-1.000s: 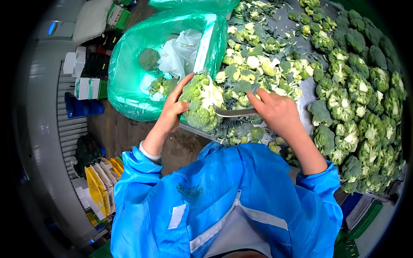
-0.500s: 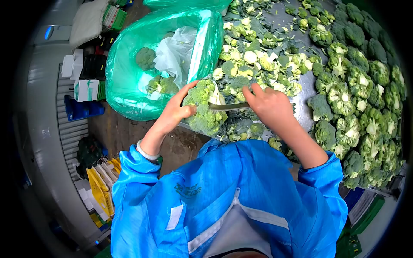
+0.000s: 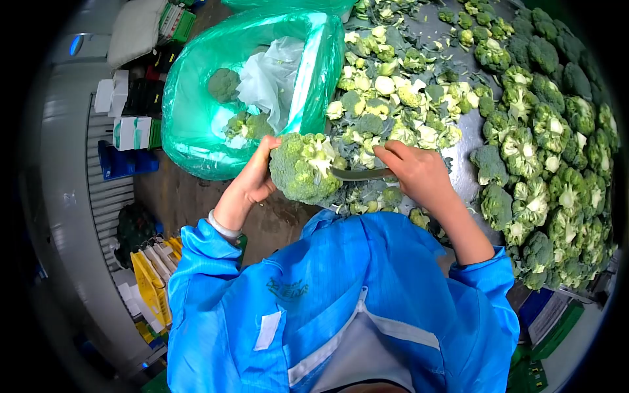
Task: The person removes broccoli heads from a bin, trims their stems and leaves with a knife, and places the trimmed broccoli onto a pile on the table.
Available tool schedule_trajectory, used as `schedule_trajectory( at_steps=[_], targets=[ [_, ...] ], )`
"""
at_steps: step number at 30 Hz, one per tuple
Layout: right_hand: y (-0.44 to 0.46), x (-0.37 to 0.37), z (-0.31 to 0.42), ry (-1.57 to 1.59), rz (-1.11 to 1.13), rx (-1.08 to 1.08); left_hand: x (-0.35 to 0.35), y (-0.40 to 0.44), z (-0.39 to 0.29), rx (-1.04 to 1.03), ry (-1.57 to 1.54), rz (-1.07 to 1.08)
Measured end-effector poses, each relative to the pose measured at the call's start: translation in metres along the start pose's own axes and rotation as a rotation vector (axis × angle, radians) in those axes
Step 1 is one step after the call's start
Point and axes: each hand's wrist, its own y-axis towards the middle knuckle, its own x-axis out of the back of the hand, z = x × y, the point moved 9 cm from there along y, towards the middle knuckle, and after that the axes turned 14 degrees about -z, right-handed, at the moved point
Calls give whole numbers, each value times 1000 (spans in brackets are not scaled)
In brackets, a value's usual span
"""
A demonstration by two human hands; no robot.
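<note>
A large broccoli head (image 3: 298, 169) is held by my left hand (image 3: 254, 175) at its left side, with its pale cut stem side facing right. My right hand (image 3: 419, 171) is closed round the handle of a knife (image 3: 360, 175), whose curved blade points left, its tip at the stem side of the broccoli. The handle is mostly hidden in the fingers. Behind the broccoli, cut florets and stem pieces (image 3: 386, 85) lie heaped on the metal table (image 3: 466, 141).
A crate lined with a green plastic bag (image 3: 190, 147) stands at the left of the table, with broccoli and a clear bag inside. Many broccoli heads (image 3: 550, 177) are piled at the right. Yellow crates (image 3: 149, 288) and white boxes (image 3: 133, 134) are at the far left.
The broccoli has turned in my left hand, and its stem side shows differently. The blade, which lay across the stem half a second ago, has moved right and slightly down with my right hand.
</note>
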Motion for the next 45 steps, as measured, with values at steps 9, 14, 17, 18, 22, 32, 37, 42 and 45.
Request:
schedule_trajectory(
  at_steps=[9,14,17,18,22,32,37,42,45],
  targets=[
    [15,0,23,-218,70,220,-9,-10,10,24,191,-16],
    [11,-4,30,-327,-58,253,-9,-14,18,59,260,-40],
    [6,-8,30,-370,-123,217,-8,-14,25,85,271,-62],
    [5,-11,29,-359,-122,211,-10,-15,27,101,282,-65],
    [-2,-21,20,-290,-125,224,-13,-16,37,154,321,-68],
    [-23,-60,-6,-221,0,-333,-39,-12,26,27,181,-69],
    [-52,-112,0,898,178,-624,-30,-5,22,-82,194,-150],
    [-40,-76,-55,895,-17,-975,-30,-33,-25,-905,673,-168],
    [-6,-27,-2,837,-17,-717,-51,-61,-38,-1208,781,-158]
  ],
)
